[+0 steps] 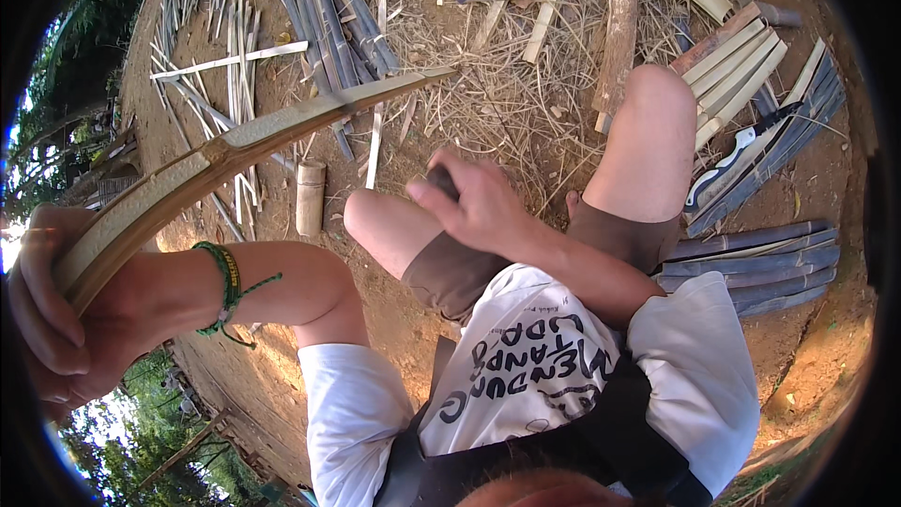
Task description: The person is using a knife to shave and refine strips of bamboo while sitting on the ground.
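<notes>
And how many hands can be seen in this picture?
2. The left hand, at the picture's left edge, grips a long bamboo strip; the right hand, near the middle, holds a dark object. No others show.

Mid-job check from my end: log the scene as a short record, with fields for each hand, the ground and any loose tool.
Left hand: grips one end of a long split bamboo piece
Right hand: closed around a dark object, mostly hidden
Left wrist: green cord bracelet
Ground ahead: pale shavings
Left of left knee: short bamboo section
Person's right: bundle of dark bamboo strips
Loose tool: white-and-dark handle, right of right knee
</notes>
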{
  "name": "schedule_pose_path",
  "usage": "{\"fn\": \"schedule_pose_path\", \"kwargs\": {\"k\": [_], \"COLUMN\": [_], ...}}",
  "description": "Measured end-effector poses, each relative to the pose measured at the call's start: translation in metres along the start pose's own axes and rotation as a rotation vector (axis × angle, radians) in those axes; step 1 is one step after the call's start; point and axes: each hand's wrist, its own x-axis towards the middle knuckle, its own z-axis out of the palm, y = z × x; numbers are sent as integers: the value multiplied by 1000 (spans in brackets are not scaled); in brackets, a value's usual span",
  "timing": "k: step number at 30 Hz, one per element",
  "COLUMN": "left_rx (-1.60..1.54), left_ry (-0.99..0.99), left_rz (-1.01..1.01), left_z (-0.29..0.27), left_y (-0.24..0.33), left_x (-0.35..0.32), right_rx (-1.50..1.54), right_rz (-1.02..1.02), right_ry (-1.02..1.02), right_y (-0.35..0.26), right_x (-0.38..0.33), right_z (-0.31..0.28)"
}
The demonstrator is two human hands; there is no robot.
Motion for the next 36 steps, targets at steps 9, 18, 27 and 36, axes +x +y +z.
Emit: {"fn": "schedule_pose_path", "kwargs": {"k": [9,18,27,36], "left_rx": [-120,-194,-221,-343], "left_ry": [-26,-34,-49,-82], "left_rz": [-2,-18,-80,-63], "left_z": [5,8,-12,-21], "left_y": [-2,-3,6,11], "left_x": [-6,-14,-18,-22], "right_rx": [-124,-260,-108,-125], "right_rz": [57,526,59,160], "right_ry": [47,-89,-34,-2], "right_y": [22,139,51,88], "right_x": [9,18,23,27], "right_z": [5,-2,10,11]}}
